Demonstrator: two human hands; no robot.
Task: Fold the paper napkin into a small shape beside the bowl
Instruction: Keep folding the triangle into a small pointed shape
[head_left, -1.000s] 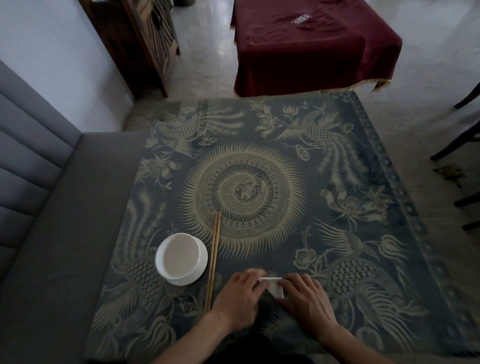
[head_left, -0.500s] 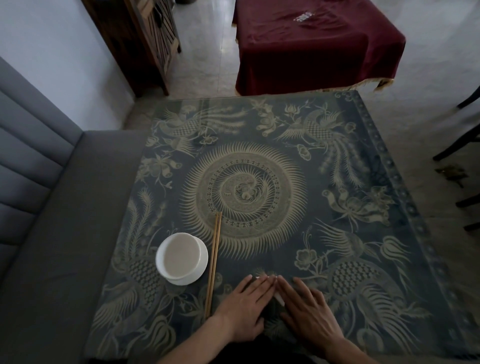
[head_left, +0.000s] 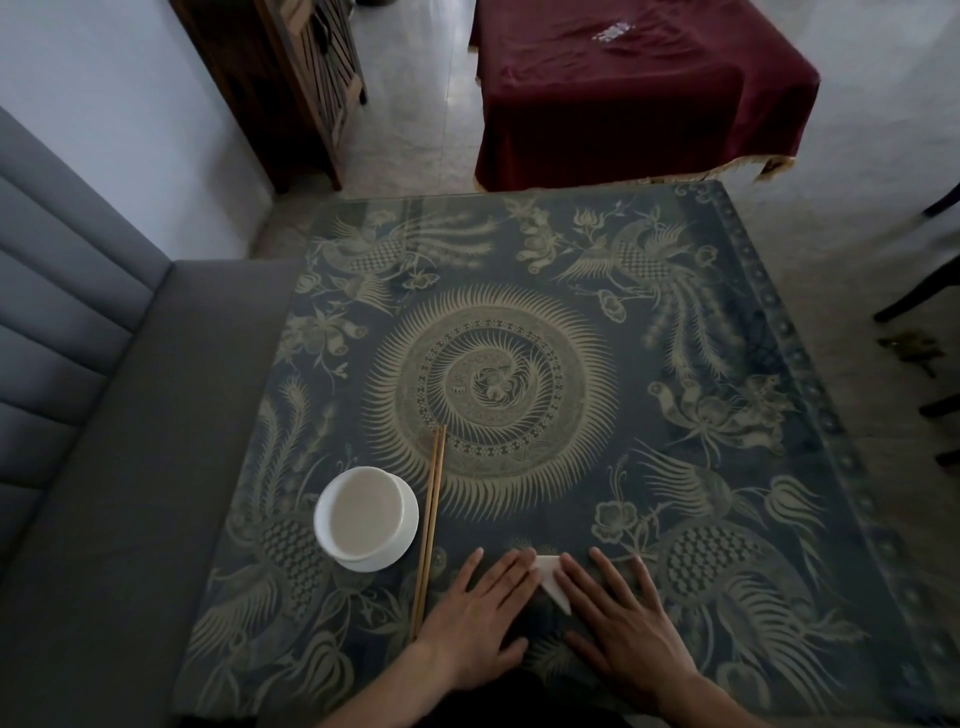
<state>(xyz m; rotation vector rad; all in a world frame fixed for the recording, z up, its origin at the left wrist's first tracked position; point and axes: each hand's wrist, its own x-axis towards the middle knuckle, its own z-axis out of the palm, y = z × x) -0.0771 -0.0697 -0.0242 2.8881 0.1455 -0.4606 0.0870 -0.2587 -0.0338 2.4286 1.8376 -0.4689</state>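
Note:
A small white folded napkin (head_left: 551, 576) lies on the patterned table near its front edge, to the right of the white bowl (head_left: 366, 518) and the wooden chopsticks (head_left: 430, 525). My left hand (head_left: 478, 618) lies flat with straight fingers, its fingertips touching the napkin's left side. My right hand (head_left: 621, 621) also lies flat with spread fingers, its index finger along the napkin's right edge. Only a narrow triangular strip of the napkin shows between the hands.
The table (head_left: 675, 467) carries a dark blue cloth with gold phoenix patterns under glass. A grey sofa (head_left: 104, 467) runs along the left. Beyond stand a red-draped table (head_left: 639, 93) and a wooden cabinet (head_left: 301, 78). Dark chair legs (head_left: 919, 291) show at the right.
My curled fingers that pinched the napkin a second ago flattened onto it. Now the hands have spread slightly apart, uncovering a strip of the folded napkin.

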